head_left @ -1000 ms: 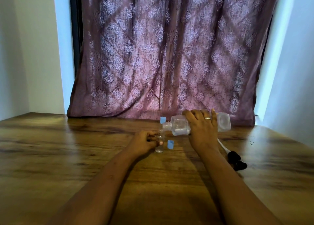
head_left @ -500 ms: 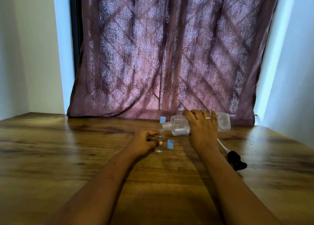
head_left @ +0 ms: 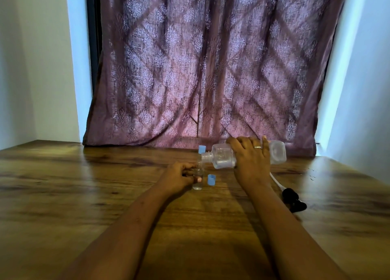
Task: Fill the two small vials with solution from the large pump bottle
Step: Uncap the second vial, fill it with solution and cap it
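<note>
While gripped in the curled right hand (head_left: 251, 159), the bottle (head_left: 222, 159) is held near-horizontal, neck leftward. The upright vial (head_left: 198, 180) is pinched by the left hand (head_left: 179, 177).

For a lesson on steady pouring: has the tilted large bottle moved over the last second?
No. The large bottle stays put, its neck up-left of the loose blue cap.

A: Entry wanted: lettering, labels, brands, numbers. Anything to list?
B: None legible. Large bottle (head_left: 222, 159), right of centre low in the frame: clear wall, no print that can be read
A: And the smaller items?
B: Vial (head_left: 197, 183) and blue cap (head_left: 211, 179), lower centre: too small to tell. Curtain (head_left: 211, 68), upper centre: woven ornament only, no words
</note>
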### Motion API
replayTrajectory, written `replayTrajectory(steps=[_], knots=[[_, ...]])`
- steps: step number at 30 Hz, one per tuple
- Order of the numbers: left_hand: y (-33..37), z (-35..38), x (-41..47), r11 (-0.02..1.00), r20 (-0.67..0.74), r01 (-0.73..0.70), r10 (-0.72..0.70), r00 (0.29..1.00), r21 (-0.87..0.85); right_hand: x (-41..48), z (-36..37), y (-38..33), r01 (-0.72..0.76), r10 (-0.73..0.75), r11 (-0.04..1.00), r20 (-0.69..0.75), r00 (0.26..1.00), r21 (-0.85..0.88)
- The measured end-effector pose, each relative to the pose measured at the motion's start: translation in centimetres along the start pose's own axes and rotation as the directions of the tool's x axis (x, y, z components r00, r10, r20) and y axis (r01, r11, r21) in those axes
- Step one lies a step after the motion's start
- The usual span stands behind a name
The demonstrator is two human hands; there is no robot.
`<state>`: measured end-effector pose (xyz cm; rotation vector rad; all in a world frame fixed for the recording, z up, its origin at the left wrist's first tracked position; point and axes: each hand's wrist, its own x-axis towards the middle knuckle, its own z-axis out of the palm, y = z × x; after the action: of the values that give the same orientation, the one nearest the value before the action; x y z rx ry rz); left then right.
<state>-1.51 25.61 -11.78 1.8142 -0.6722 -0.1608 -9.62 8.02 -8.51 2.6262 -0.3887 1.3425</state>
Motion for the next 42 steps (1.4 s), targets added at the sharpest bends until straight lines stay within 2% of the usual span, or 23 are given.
replayTrajectory(steps=[13,20,30,42], knots=[[-0.07,-0.08,-0.01,1.0,0.016,0.002,-0.002,1.0,-0.027,0.02,-0.38,-0.14,0.007,-0.007,1.0,0.025,1.0,0.021],[-0.3,-0.06,0.21,1.0,0.015,0.001,-0.001,1.0,-0.029,0.04,-0.15,-0.1,-0.003,0.003,1.0,-0.011,1.0,0.011],[-0.48,-0.07,0.45,0.999,0.017,-0.029,0.029,0.999,0.014,0.02,-0.41,-0.16,0.004,-0.003,1.0,-0.014,1.0,0.016],[-0.64,-0.15,0.57,1.0,0.03,0.021,-0.021,0.999,-0.014,0.07,-0.6,-0.17,0.008,-0.008,1.0,0.026,1.0,0.025]])
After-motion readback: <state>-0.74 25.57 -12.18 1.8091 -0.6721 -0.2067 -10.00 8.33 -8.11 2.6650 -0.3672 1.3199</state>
